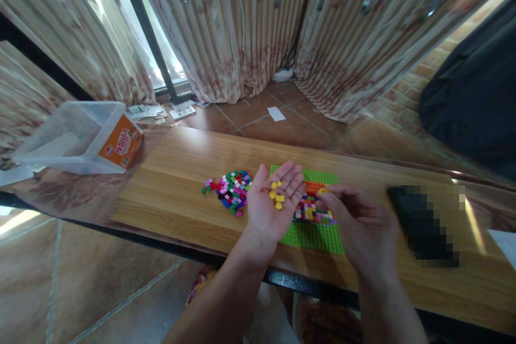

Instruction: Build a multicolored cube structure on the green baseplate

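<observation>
My left hand [272,207] is palm up with its fingers stretched out, and several small yellow toy bricks [278,199] lie loose on it. It hovers over the left part of a green studded baseplate [314,239]. My right hand [363,220] pinches a yellow brick [323,191] between thumb and fingertips, just above the plate's right side. Rows of multicoloured bricks [308,208] and an orange strip [316,188] sit on the plate between my hands, partly hidden by them. Left of my left hand lies a pile of loose coloured bricks [236,188].
The wooden table [169,183] carries a black, partly pixelated flat object [423,226] on the right. A clear plastic box [80,140] with an orange label stands at the far left. Curtains [226,37] hang behind, with papers [276,113] on the tiled floor.
</observation>
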### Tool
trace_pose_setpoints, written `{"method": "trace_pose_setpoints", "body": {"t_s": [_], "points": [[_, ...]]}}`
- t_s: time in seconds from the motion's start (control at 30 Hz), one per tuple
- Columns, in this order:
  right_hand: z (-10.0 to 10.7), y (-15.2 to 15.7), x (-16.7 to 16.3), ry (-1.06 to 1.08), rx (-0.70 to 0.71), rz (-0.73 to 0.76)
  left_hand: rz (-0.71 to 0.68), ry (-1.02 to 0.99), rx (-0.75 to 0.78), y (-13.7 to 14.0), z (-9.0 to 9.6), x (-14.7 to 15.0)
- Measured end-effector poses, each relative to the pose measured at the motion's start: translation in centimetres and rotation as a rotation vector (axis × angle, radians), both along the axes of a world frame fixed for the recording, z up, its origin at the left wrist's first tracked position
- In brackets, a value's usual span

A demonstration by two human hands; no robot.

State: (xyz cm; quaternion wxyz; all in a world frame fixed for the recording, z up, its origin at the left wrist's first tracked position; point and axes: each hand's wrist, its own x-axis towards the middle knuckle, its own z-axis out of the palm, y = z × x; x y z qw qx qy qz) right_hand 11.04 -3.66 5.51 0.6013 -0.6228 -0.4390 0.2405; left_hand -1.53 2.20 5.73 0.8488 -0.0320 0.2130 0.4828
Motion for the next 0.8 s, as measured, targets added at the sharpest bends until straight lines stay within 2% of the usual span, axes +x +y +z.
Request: {"method": "trace_pose_setpoints", "body": {"t_s": [0.13,0.27,0.33,0.5,0.6,0.8], "points": [[-0.5,0.1,3.0,0.095,-0.014,-0.158,0.013,0.013,-0.026,0.1,-0.2,-0.1],[-1.5,-0.1,5.4,0.152,-0.038,-0.226,0.024,0.02,-0.026,0.2,-0.3,-0.2],[-1.8,-0.3,6.1,0.122,-0.096,-0.238,0.026,0.022,-0.026,0.2,-0.3,-0.1],[-1.4,-0.6,6.4,-0.036,-0.301,-0.129,0.023,0.027,-0.016,0.2,-0.3,-0.1],[-1.0,-0.6,6.3,-0.119,-0.337,-0.067,0.023,0.034,-0.021,0.2,-0.2,-0.1],[-1.1,-0.7,6.2,-0.241,-0.376,-0.043,0.021,0.048,-0.034,0.2,-0.1,-0.1]]}}
